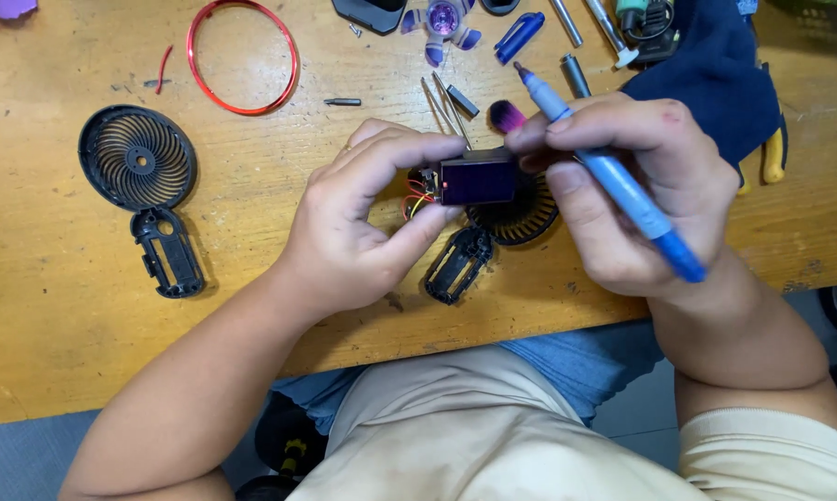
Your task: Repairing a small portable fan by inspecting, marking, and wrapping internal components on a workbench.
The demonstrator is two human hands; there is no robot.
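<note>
Both hands (363, 218) (641, 186) pinch the dark battery block (477, 179) between them.

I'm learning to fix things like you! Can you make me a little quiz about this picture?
1. True or false: the right hand holds a blue pen.
2. What colour is the wire ring on the table?
3. The left hand pinches: A) a dark little block with wires, B) the round black grille, C) the blue cloth.

Key: 1 true. 2 red. 3 A.
</note>
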